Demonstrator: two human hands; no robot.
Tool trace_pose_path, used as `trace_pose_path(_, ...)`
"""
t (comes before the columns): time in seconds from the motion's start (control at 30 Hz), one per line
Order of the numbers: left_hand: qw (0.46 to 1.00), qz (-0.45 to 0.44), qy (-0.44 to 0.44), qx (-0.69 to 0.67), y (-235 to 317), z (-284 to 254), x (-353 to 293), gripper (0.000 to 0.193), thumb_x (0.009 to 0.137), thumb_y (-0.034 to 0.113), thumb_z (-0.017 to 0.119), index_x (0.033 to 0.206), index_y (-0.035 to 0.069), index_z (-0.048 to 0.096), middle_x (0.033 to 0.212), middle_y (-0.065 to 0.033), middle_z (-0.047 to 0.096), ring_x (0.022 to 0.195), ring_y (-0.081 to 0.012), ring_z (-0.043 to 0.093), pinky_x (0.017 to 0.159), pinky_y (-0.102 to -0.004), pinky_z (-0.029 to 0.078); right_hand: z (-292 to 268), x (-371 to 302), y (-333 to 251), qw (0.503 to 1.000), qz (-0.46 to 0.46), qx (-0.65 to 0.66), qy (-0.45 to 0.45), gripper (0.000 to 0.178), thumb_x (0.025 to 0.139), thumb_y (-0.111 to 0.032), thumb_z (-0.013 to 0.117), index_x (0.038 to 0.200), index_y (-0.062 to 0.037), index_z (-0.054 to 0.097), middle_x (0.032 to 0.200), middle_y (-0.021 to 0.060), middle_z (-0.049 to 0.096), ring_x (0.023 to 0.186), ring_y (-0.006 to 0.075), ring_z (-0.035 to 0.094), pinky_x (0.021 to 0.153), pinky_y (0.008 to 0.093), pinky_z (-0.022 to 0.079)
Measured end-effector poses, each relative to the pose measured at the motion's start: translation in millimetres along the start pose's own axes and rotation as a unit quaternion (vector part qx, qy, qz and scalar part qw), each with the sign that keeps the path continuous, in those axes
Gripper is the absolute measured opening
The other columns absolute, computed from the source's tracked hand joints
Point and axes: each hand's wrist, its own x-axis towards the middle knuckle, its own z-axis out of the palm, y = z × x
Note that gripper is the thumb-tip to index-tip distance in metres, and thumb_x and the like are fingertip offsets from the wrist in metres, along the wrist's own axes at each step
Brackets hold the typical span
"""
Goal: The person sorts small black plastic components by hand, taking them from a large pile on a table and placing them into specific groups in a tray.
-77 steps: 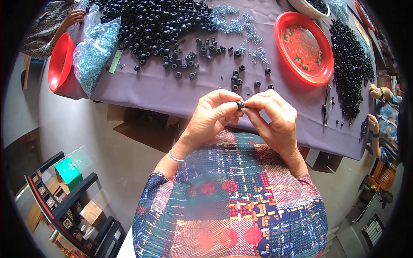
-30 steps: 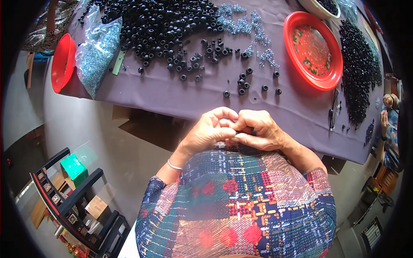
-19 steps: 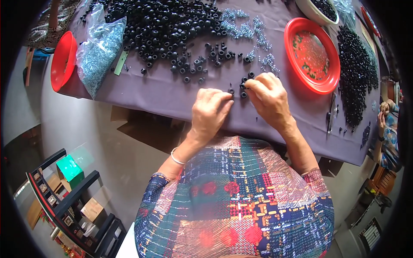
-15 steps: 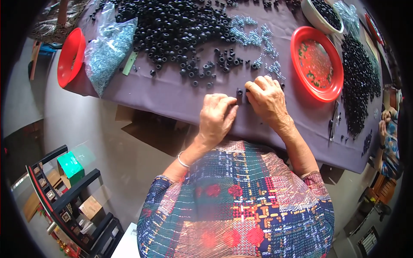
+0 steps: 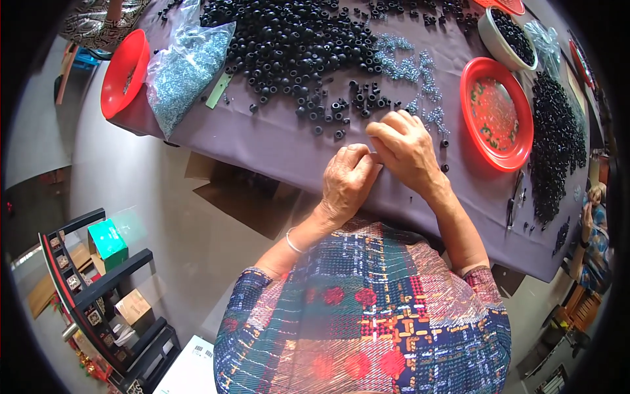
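Note:
Near the table's front edge, my left hand is closed in a pinch. My right hand is closed too, fingers curled, its tips meeting the left fingertips. Whatever they pinch is hidden between the fingers. Just beyond lies a large heap of small black hollow plastic caps, with several strays nearer my hands. Small silvery metal pieces are scattered to the right of that heap, too small to name surely. Two loose black pieces lie beside my right wrist.
A clear bag of silvery pieces and a red bowl stand at the left, near a green strip. At right are a red plate, a white bowl, and a pile of black parts. Another person sits far right.
My hands have come together; the gap between them, where a small black piece showed, is closed. The whole view has shifted slightly, with the table sitting lower and further right.

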Motion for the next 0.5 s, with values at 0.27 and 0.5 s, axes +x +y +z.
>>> trace_pose_path(0.27,1.000,-0.001,-0.005,-0.029,0.5,-5.5,-3.4,0.027,0.071,0.009,0.070,0.097,0.004,0.061,0.089,-0.0104,0.055,0.082,-0.0276,0.055,0.070,-0.0373,0.047,28.5,37.3,2.7,0.988,-0.107,-0.047,-0.100,0.008,0.075,-0.019,0.063,0.081,-0.0138,0.061,0.079,0.0016,0.052,0.083,0.0202,0.053,0.072,0.0356,0.039)
trace_pose_path(0.5,0.996,-0.009,0.014,-0.083,2.4,-7.8,-5.8,0.025,0.070,0.003,0.071,0.092,0.003,0.060,0.090,-0.0127,0.055,0.082,-0.0296,0.054,0.071,-0.0376,0.047,35.4,34.4,10.1,0.980,-0.139,-0.081,-0.119,0.006,0.076,-0.020,0.061,0.076,-0.0144,0.060,0.078,0.0007,0.052,0.082,0.0195,0.051,0.073,0.0348,0.038)
